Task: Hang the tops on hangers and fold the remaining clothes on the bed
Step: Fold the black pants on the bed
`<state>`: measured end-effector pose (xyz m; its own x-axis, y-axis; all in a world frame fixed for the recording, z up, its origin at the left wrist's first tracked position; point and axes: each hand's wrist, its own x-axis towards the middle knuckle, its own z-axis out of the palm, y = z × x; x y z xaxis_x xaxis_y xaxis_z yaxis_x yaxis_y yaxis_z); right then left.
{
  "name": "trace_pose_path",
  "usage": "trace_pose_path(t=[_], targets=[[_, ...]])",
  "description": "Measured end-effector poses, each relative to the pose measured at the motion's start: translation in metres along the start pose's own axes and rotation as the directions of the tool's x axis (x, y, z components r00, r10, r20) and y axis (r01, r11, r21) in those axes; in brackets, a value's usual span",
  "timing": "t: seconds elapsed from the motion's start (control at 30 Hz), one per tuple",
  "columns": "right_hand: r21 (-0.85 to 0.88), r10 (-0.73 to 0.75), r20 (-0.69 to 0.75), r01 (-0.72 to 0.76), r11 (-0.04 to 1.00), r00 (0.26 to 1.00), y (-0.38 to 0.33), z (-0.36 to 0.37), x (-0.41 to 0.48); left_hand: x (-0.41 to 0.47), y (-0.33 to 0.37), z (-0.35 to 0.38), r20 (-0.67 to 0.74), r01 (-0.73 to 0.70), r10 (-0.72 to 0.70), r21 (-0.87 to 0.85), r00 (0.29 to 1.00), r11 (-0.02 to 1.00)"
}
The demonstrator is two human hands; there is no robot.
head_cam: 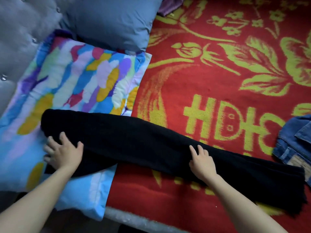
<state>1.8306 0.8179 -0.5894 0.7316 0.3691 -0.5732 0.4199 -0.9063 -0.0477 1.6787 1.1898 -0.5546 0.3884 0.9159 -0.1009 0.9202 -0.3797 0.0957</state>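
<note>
Black trousers (138,140) lie stretched across the bed, folded lengthwise, their waist end on the colourful pillow and their hems toward the lower right. My left hand (63,152) rests flat on the waist end with fingers spread. My right hand (202,161) presses flat on the middle of the leg. A denim garment (294,142) lies at the right edge, apart from the trousers.
A red blanket (218,84) with yellow flowers covers the bed. A colourful pillow (75,84) and a grey pillow (109,21) lie against the grey tufted headboard (18,34). A purple cloth (168,6) shows at the top. The bed's front edge (134,221) runs below.
</note>
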Motion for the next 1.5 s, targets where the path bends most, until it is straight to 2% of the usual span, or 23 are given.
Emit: trace_pose_path(t=[0.07, 0.13, 0.27, 0.43, 0.5, 0.6, 0.7, 0.8, 0.93, 1.03, 1.13, 1.3, 1.37, 1.47, 1.5], targets=[[0.015, -0.028, 0.036, 0.028, 1.0, 0.999, -0.036, 0.0, 0.005, 0.022, -0.017, -0.006, 0.108, 0.26, -0.251, -0.075, 0.962, 0.963], [0.041, -0.044, 0.064, 0.041, 0.998, 0.997, -0.062, -0.001, 0.008, 0.038, -0.032, -0.004, 0.2, 0.342, -0.309, -0.159, 0.93, 0.926], [0.046, -0.053, 0.108, 0.048, 0.998, 0.993, -0.096, -0.005, 0.011, 0.055, -0.044, 0.002, 0.271, 0.296, -0.21, -0.331, 0.939, 0.896], [-0.008, -0.106, 0.029, 0.106, 0.994, 0.994, -0.145, -0.012, 0.014, 0.067, -0.051, 0.001, 0.22, 0.31, -0.222, -0.564, 0.95, 0.766], [-0.025, -0.179, -0.056, 0.178, 0.984, 0.982, -0.171, -0.014, 0.016, 0.079, -0.054, -0.001, 0.253, 0.347, -0.238, -0.655, 0.938, 0.672], [-0.045, -0.259, -0.095, 0.256, 0.966, 0.961, -0.21, -0.01, 0.019, 0.096, -0.052, -0.01, 0.294, 0.378, -0.238, -0.734, 0.926, 0.564], [-0.035, -0.33, -0.147, 0.329, 0.944, 0.932, -0.245, -0.008, 0.017, 0.106, -0.049, -0.028, 0.274, 0.389, -0.319, -0.835, 0.907, 0.39], [-0.021, -0.356, -0.142, 0.357, 0.934, 0.924, -0.257, -0.005, 0.017, 0.1, -0.049, -0.048, 0.306, 0.354, -0.235, -0.913, 0.923, 0.201], [-0.14, -0.383, 0.026, 0.383, 0.913, 0.923, -0.243, 0.003, 0.016, 0.062, -0.061, -0.065, 0.219, 0.249, -0.137, -0.931, 0.966, 0.267], [-0.216, -0.312, 0.109, 0.329, 0.919, 0.944, -0.209, 0.019, 0.017, 0.031, -0.084, -0.051, 0.324, 0.396, -0.259, -0.865, 0.91, 0.308], [-0.254, -0.199, 0.121, 0.224, 0.941, 0.972, -0.185, 0.018, 0.012, 0.019, -0.104, -0.026, 0.429, 0.573, -0.382, -0.655, 0.818, 0.492], [-0.242, -0.133, 0.127, 0.161, 0.957, 0.983, -0.166, 0.024, 0.006, 0.031, -0.099, -0.028, 0.521, 0.633, -0.373, -0.53, 0.768, 0.564], [-0.252, -0.132, 0.126, 0.161, 0.954, 0.983, -0.169, 0.023, 0.007, 0.036, -0.098, -0.033, 0.627, 0.683, -0.32, -0.503, 0.71, 0.529], [-0.278, -0.092, 0.126, 0.124, 0.952, 0.988, -0.169, 0.024, 0.005, 0.037, -0.099, -0.037, 0.776, 0.773, -0.192, -0.504, 0.601, 0.384], [-0.275, -0.059, 0.117, 0.089, 0.957, 0.991, -0.169, 0.023, 0.004, 0.036, -0.096, -0.041, 0.769, 0.76, -0.177, -0.517, 0.615, 0.394]])
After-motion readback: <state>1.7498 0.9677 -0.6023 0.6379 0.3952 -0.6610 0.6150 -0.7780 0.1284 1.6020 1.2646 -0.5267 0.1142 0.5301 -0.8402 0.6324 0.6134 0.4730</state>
